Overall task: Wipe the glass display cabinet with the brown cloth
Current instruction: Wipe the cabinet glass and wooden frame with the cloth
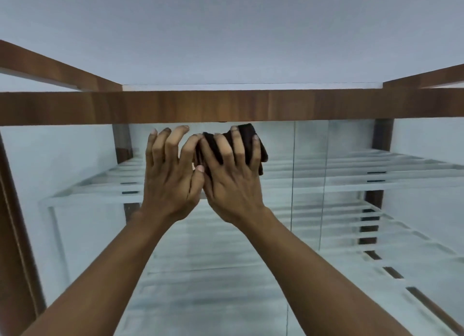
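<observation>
**Brown wad high on the glass, under the right hand**

Bunched into a dark wad, brown cloth (246,132) pressed against the front pane of the glass display cabinet (311,210). High up, just beneath the wooden top rail (301,106), and left of the pane's vertical seam.

Gripped by the right hand (232,185), fingers spread and bent over it. Dark folds showing between them and spilling out on the right side.

Soft, light and limp by the look of it. Likely to flop open or skid on the smooth glass unless gathered tight. Best taken from behind the wad, palm and all fingers bearing on it, loose corners tucked in.

Just to the left, touching the right hand at the thumb, left hand (168,182) with fingers bent and splayed, tips toward the glass. Forefinger and thumb at the cloth's left edge, pinching or merely resting there: cannot tell.

Behind the pane, glass shelves (376,170) stepping down and away, with dark wooden uprights (383,134) at the far corners.

Fragile material all round. Firm, even pressure judged safer than a hard push, with care near the seam and the pane's edges. Wiping seemingly at the very top, most of the glass below probably yet to be covered.
</observation>
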`<state>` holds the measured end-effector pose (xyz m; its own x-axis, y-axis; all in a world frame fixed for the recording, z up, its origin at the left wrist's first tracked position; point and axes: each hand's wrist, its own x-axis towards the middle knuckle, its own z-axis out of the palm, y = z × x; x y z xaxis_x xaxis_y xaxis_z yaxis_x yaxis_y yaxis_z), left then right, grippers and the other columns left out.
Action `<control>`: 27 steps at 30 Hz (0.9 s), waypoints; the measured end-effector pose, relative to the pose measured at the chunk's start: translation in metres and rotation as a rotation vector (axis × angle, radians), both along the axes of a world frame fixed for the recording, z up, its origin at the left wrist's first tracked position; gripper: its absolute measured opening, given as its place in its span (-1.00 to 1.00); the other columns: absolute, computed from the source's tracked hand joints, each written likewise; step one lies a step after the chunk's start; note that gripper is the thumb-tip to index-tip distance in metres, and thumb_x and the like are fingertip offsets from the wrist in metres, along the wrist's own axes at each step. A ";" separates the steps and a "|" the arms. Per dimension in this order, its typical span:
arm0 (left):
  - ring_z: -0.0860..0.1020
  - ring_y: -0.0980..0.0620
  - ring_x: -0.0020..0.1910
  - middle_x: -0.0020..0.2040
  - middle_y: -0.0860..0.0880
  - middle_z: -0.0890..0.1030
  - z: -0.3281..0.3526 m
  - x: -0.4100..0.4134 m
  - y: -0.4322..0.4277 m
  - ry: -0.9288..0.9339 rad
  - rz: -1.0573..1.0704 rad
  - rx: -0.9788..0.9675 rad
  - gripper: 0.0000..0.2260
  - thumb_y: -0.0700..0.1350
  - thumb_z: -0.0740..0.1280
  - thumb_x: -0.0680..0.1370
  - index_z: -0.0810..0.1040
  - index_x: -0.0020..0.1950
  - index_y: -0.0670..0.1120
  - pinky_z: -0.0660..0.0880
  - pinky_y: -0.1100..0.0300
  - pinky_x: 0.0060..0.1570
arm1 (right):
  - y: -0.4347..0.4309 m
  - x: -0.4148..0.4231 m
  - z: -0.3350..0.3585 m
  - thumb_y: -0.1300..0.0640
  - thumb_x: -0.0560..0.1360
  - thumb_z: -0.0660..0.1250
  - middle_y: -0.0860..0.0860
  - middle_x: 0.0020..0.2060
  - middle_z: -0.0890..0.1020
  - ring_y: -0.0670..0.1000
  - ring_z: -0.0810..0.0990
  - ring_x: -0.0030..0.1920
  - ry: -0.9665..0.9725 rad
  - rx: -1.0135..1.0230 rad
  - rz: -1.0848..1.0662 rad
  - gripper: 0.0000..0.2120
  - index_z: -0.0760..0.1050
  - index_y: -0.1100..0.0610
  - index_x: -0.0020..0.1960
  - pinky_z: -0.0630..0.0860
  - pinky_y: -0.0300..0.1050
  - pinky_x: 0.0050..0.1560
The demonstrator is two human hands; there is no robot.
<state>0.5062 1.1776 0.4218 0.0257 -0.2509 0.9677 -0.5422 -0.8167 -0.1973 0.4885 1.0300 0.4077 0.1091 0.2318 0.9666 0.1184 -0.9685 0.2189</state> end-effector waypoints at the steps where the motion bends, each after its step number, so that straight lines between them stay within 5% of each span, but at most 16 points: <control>1: 0.27 -0.25 0.44 0.42 -0.22 0.33 -0.001 0.002 0.009 0.010 0.004 -0.002 -0.58 -0.08 0.20 0.56 0.39 0.40 -0.19 0.16 -0.25 0.52 | -0.002 0.001 -0.001 -0.08 0.68 0.14 0.07 0.44 0.26 0.21 0.22 0.53 0.001 -0.022 0.002 -0.50 0.32 0.08 0.57 0.10 0.35 0.54; 4: 0.26 -0.26 0.49 0.49 -0.23 0.34 -0.003 0.009 0.026 0.029 0.040 0.059 -0.53 -0.07 0.18 0.57 0.39 0.46 -0.19 0.20 -0.23 0.52 | -0.046 -0.004 -0.006 -0.12 0.66 0.15 0.10 0.41 0.28 0.25 0.24 0.51 -0.029 0.002 -0.070 -0.45 0.23 0.09 0.57 0.07 0.35 0.55; 9: 0.13 -0.29 0.59 0.58 -0.25 0.25 -0.014 0.012 0.011 0.059 0.050 0.031 -0.46 0.02 0.11 0.63 0.27 0.58 -0.19 0.05 -0.23 0.58 | -0.086 -0.011 0.001 -0.05 0.61 0.27 0.12 0.40 0.25 0.30 0.19 0.54 -0.058 0.381 -0.169 -0.53 0.28 0.04 0.46 0.02 0.45 0.51; 15: 0.08 -0.30 0.61 0.61 -0.25 0.19 -0.020 0.012 -0.005 0.059 0.047 -0.057 -0.44 -0.05 0.09 0.61 0.23 0.60 -0.19 0.01 -0.26 0.59 | -0.002 -0.001 -0.002 -0.14 0.67 0.14 0.12 0.56 0.24 0.26 0.14 0.59 0.055 -0.039 -0.063 -0.49 0.26 -0.05 0.59 -0.02 0.44 0.54; 18: 0.06 -0.30 0.62 0.62 -0.26 0.15 -0.022 0.012 -0.004 0.063 0.077 -0.048 -0.40 -0.05 0.10 0.57 0.20 0.61 -0.19 -0.04 -0.23 0.60 | -0.042 -0.012 -0.014 -0.20 0.64 0.16 0.10 0.60 0.13 0.24 0.05 0.62 0.081 0.007 -0.081 -0.42 0.18 -0.08 0.62 -0.07 0.43 0.55; 23: 0.06 -0.27 0.62 0.62 -0.26 0.15 -0.024 0.010 -0.005 0.068 0.071 -0.047 -0.41 -0.06 0.10 0.59 0.19 0.61 -0.20 -0.11 -0.13 0.62 | -0.081 -0.023 -0.012 -0.19 0.60 0.19 0.18 0.59 0.18 0.31 0.05 0.60 0.059 0.375 -0.171 -0.36 0.16 -0.03 0.62 -0.06 0.48 0.51; 27: 0.07 -0.27 0.62 0.61 -0.26 0.15 -0.043 0.009 0.010 0.093 0.046 -0.076 -0.46 -0.06 0.05 0.64 0.18 0.61 -0.22 0.01 -0.20 0.60 | 0.008 -0.006 -0.012 -0.14 0.61 0.18 0.15 0.59 0.24 0.29 0.11 0.60 0.091 0.078 -0.042 -0.41 0.24 -0.02 0.60 -0.05 0.46 0.53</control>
